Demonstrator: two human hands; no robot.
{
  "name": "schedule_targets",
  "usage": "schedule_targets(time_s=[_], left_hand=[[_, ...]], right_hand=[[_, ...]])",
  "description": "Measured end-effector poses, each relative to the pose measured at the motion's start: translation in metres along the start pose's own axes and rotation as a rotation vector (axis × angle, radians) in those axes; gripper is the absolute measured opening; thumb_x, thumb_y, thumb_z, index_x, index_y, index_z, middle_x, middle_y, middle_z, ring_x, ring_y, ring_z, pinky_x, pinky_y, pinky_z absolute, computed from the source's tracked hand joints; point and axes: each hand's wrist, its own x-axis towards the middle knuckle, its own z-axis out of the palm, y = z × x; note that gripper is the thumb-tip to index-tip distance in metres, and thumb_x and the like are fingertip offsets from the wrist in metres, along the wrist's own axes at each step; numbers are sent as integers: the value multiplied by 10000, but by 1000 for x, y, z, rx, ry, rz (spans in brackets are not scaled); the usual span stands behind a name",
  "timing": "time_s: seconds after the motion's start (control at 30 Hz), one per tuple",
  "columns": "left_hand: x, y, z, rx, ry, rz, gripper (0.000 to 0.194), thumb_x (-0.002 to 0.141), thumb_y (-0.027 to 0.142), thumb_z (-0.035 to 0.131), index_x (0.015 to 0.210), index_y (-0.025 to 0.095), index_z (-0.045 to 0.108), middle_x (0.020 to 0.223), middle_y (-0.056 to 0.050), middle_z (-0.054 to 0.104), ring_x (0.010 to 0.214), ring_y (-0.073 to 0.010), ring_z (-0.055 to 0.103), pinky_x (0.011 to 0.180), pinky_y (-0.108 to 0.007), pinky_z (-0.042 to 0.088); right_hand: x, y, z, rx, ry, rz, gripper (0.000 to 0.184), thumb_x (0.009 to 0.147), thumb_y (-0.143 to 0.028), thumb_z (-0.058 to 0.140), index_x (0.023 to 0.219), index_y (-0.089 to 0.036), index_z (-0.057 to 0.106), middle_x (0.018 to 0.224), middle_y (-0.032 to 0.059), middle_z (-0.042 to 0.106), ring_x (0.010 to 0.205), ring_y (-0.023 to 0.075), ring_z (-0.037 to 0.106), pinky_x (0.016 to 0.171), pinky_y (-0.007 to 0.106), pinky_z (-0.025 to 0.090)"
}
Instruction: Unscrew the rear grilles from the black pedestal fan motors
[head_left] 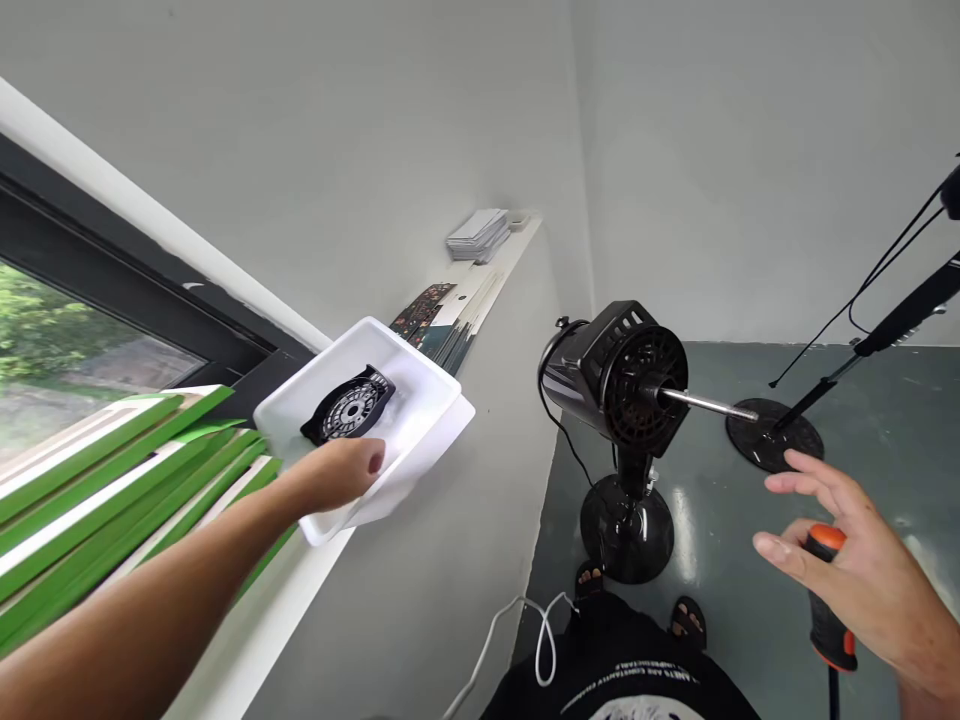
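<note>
At the left, my left hand (pixel 341 472) is inside a white plastic bin (pixel 420 375), up against a black slotted motor cover (pixel 351 408). Its fingertips are hidden, but the hand looks closed on the cover's near edge. My right hand (pixel 862 560) holds a black-and-orange screwdriver (pixel 831 640) against its palm, with thumb and forefingers spread apart. The screwdriver's shaft points down. Between the hands stands a black fan motor housing (pixel 592 375) on its stand, its bare metal shaft (pixel 712 404) sticking out toward the right hand.
Green-edged boards (pixel 135 480) lie along the window ledge. A stack of white papers (pixel 478 235) and some booklets (pixel 424 310) are farther along it. The fan's round base (pixel 630 540) is on the floor near my feet. A stand with a round base (pixel 776 435) is at the right.
</note>
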Motion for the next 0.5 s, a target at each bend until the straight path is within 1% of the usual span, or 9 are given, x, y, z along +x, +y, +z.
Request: schedule_targets(time_s=[0.1,0.17,0.23,0.27,0.3,0.37,0.4,0.43,0.5], left_hand=[[5,1,-32,-100,51,-95,219,752,331,639,553,248,605,437,51,556,426,-166,488,459,-262,322],[1,12,-52,-220,123,-141,241,782,412,625,601,254,642,497,19,617,472,-199,562,460,-292,411],[-9,38,-59,-487,238,-174,226,741,415,723,607,249,652,569,-14,666,519,-221,604,484,-337,472],[-15,58,-55,-660,284,-169,203,689,364,795,601,246,655,598,-21,682,529,-220,608,489,-343,473],[-22,81,-47,-803,294,-126,182,658,305,817,592,244,659,621,-31,695,552,-224,624,503,-348,480],[-37,134,-20,-1029,104,25,187,663,293,826,573,247,670,588,-44,674,534,-210,604,485,-326,458],[-44,160,-5,-1131,-19,56,197,669,259,838,578,248,664,571,-30,655,532,-192,591,495,-318,471],[-50,185,11,-1228,-139,71,212,665,240,852,586,241,655,547,-14,630,516,-167,570,492,-293,467],[-60,223,38,-1437,-306,15,235,662,235,876,619,217,645,566,2,629,502,-124,540,488,-249,451]], right_hand=[[-7,23,-12,-18,-126,22,761,731,-769,785,1308,-282,687,1115,74,764,607,174,698,616,359,657],[-14,24,-12,-29,-207,-51,540,805,-628,793,1202,-266,739,997,52,771,562,152,678,570,309,640],[-20,8,-1,-20,-190,-235,232,926,-390,724,1112,-254,757,886,16,761,552,121,671,580,252,631],[-23,-6,8,21,-206,-411,138,943,-273,702,1062,-228,753,823,8,745,544,116,670,560,230,615],[-24,-21,20,55,-233,-503,103,945,-229,688,1029,-221,748,798,-1,736,563,111,680,583,217,617],[-25,-52,44,104,-273,-625,136,987,-257,637,1039,-210,754,844,17,736,666,119,712,660,226,638],[-25,-66,57,132,-282,-689,182,1010,-271,609,1088,-197,755,883,29,738,628,103,678,638,222,627],[-25,-77,67,158,-287,-751,209,1026,-283,597,1126,-186,754,931,41,742,594,85,641,615,215,613],[-27,-92,84,203,-277,-852,241,1044,-291,578,1171,-167,742,958,57,736,655,96,655,636,223,614]])
